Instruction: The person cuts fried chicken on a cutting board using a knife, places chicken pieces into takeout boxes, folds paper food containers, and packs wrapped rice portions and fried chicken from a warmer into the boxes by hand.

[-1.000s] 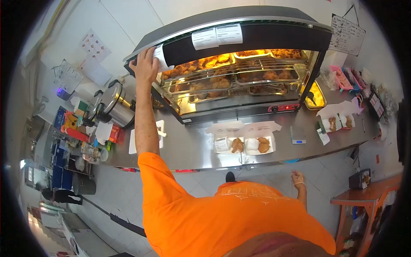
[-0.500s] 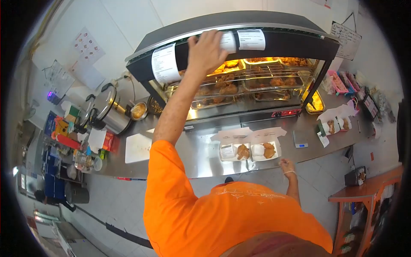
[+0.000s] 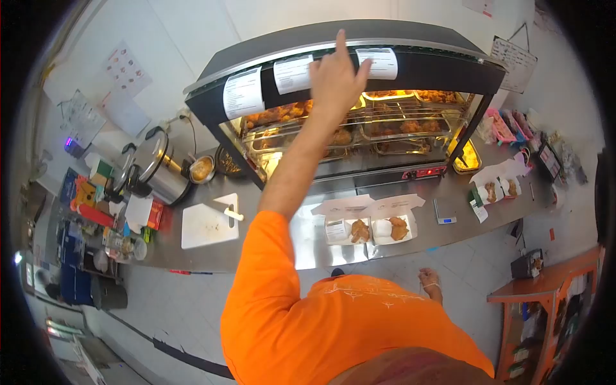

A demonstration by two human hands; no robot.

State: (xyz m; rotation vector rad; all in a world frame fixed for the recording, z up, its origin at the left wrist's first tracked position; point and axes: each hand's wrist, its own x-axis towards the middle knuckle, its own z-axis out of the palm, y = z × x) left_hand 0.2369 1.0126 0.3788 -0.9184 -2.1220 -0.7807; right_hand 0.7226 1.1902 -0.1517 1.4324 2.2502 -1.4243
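Counter (image 3: 311,253) runs below food warmer (image 3: 282,37), bare steel between cutting board (image 3: 204,226) and two open meal boxes (image 3: 343,205), partly behind left arm (image 3: 296,170). Boxes sit close to the front edge; scale (image 3: 444,209) just to their right. Three paper slips (image 3: 242,93) hang along warmer's upper front edge. Left hand (image 3: 337,82) up at that edge, between middle and right slips: index straight up, thumb spread wide, other fingers apparently folded; nothing seen in grip. Thumb overlaps right slip's near side, contact unclear. Right hand (image 3: 428,279) low, past counter's edge, over floor (image 3: 471,279); fingers loosely bent, cannot tell whether holding anything.
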